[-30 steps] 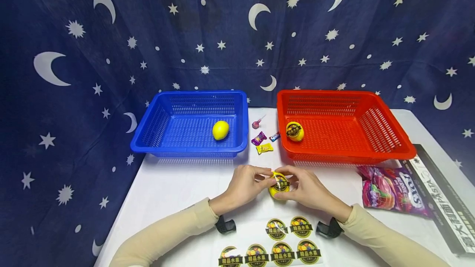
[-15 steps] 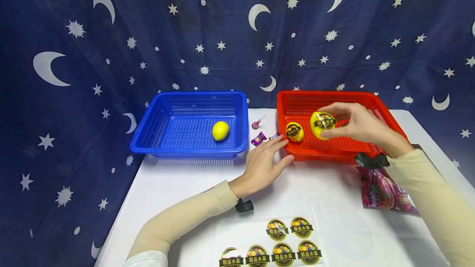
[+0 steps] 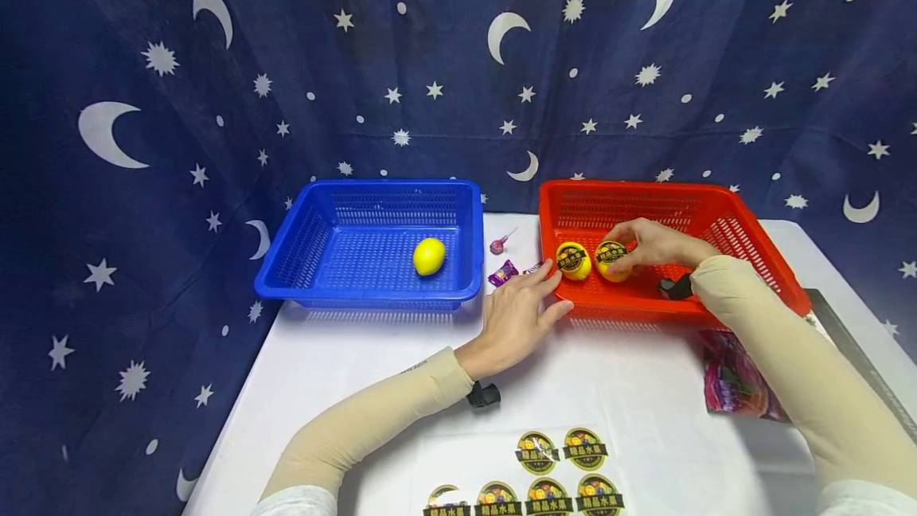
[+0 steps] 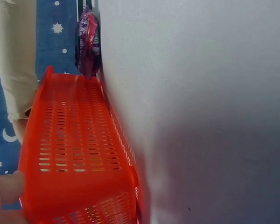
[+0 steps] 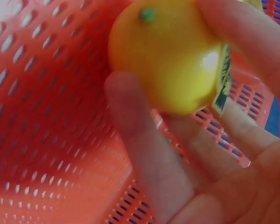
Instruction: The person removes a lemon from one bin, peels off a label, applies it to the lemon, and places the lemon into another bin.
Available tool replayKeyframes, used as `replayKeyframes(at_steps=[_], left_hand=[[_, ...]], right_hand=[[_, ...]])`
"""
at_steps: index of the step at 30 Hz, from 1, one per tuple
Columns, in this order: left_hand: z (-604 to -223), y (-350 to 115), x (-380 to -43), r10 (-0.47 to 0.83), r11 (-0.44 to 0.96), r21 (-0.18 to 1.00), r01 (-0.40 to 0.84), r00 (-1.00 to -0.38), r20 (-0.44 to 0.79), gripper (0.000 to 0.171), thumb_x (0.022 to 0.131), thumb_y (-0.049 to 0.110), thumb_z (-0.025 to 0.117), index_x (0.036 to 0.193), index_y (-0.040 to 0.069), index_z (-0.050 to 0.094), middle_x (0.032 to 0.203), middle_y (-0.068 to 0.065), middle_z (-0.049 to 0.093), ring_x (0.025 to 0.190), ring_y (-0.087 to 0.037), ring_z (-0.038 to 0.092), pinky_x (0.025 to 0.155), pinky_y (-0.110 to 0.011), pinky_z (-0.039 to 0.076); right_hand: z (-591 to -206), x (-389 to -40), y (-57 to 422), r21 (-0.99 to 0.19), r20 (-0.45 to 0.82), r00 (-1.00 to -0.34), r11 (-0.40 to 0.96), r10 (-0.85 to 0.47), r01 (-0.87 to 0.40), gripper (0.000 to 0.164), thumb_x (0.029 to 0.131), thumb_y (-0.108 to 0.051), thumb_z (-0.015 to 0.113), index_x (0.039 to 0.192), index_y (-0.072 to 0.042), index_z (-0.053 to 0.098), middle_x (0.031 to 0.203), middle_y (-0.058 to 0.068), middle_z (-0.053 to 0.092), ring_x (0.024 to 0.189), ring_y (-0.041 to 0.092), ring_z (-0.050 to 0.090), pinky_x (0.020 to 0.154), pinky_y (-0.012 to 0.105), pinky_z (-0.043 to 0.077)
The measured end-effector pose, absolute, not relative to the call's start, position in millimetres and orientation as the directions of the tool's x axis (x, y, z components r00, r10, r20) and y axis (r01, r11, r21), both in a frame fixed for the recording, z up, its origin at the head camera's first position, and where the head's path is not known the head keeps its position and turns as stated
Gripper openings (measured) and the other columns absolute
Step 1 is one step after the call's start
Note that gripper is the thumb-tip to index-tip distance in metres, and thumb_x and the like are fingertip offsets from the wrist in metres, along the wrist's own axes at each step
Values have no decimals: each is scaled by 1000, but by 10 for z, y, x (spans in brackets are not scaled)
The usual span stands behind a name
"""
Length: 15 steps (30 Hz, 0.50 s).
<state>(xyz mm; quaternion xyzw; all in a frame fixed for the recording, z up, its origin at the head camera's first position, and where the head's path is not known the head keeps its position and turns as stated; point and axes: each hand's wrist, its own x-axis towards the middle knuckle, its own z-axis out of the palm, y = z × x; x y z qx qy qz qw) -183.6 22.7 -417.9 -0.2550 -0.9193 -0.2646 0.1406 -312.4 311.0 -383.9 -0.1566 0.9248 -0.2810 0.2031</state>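
Observation:
Inside the red basket (image 3: 623,309), my right hand (image 3: 648,244) holds a yellow lemon (image 3: 611,259) between thumb and fingers. A round black-and-gold sticker is on its upper side. The right wrist view shows this lemon's green stem end and the sticker's edge, with fingers curved along its side. Just left of it sits a second stickered lemon (image 3: 573,263). My left hand (image 3: 514,323) has its fingers extended, fingertips at the red basket's near left corner. A bare lemon (image 3: 429,257) lies in the blue basket (image 3: 368,293).
A clear sheet of round stickers (image 3: 537,452) lies at the table's front. Between the baskets are a lollipop (image 3: 499,245) and a purple-wrapped candy (image 3: 504,272). Under the right forearm, a purple candy bag (image 3: 738,381) and a long dark box (image 3: 838,333) are partly covered. A star-patterned curtain hangs behind.
The held lemon has gone from both hands over the table into the red basket, in the right hand alone. My left hand released it and moved to the basket corner, covering the yellow candy.

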Motion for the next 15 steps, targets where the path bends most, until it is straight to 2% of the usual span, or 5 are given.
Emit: replayKeyframes(at_steps=[3,6,9,12,15], left_hand=[[-4181,226,-1835,383,734,422,531,-838,388,52,98,50,64,141,21,63,154,5,54,129,-22,65,87,-36,60],[-4187,221,-1836,380,731,433,527,-842,383,52,97,50,65,140,21,63,154,5,54,129,-22,65,90,-38,59],[-4189,216,-1839,385,731,431,530,-841,380,51,97,49,66,140,21,64,154,5,54,128,-20,66,89,-36,59],[-4179,208,-1849,391,731,428,531,-841,375,51,97,50,65,140,22,64,153,7,54,127,-18,66,78,-31,58],[-4161,183,-1872,409,727,428,537,-839,360,50,97,49,65,141,24,63,154,8,54,128,-19,65,76,-30,57]], right_hand=[[-3847,-3110,3074,-562,-281,-868,803,-410,-198,65,80,-27,89,130,4,62,123,23,67,98,27,63,73,29,54],[-3833,-3093,3054,-552,-278,-869,808,-410,-205,68,79,-28,90,131,5,61,126,25,66,103,30,62,77,31,55],[-3800,-3056,3056,-543,-278,-868,813,-412,-212,74,80,-30,89,136,6,57,132,28,63,111,37,62,89,44,57],[-3716,-2988,3077,-536,-270,-874,817,-405,-213,80,81,-34,88,142,4,52,141,32,57,126,46,56,103,61,49],[-3594,-2914,3089,-526,-237,-893,824,-382,-212,85,82,-38,86,148,0,47,148,32,51,135,50,49,108,68,41]])
